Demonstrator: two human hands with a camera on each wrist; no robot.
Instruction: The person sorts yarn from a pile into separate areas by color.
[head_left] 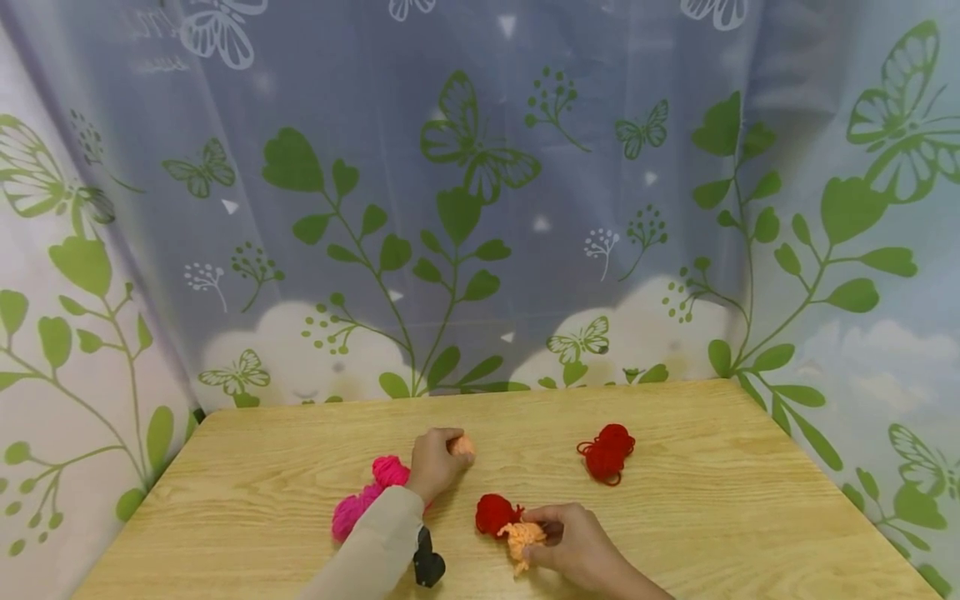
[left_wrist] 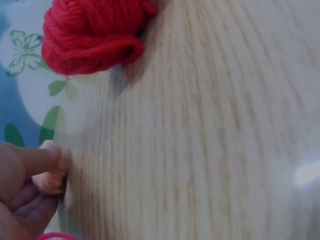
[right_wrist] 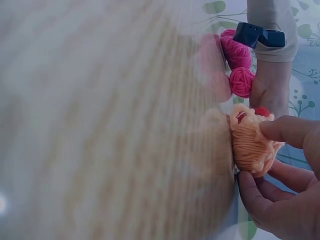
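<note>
My left hand (head_left: 437, 463) pinches a peach yarn ball (head_left: 462, 447) at the middle of the table; the left wrist view shows the thumb and fingers around that ball (left_wrist: 51, 176). My right hand (head_left: 573, 542) grips a second peach yarn ball (head_left: 522, 543), with loose strands hanging from it, nearer the front. In the right wrist view the thumb lies on one side of this ball (right_wrist: 252, 145) and the fingers on the other. A red yarn ball (head_left: 495, 515) sits right beside it, overlapped by its strands.
Another red yarn ball (head_left: 609, 454) with loose loops lies at the back right of the wooden table (head_left: 712, 500). Left of my left forearm are a pink yarn ball (head_left: 390, 472) and a magenta yarn ball (head_left: 352, 512), partly behind the sleeve. A patterned curtain (head_left: 480, 250) hangs along the table's back edge.
</note>
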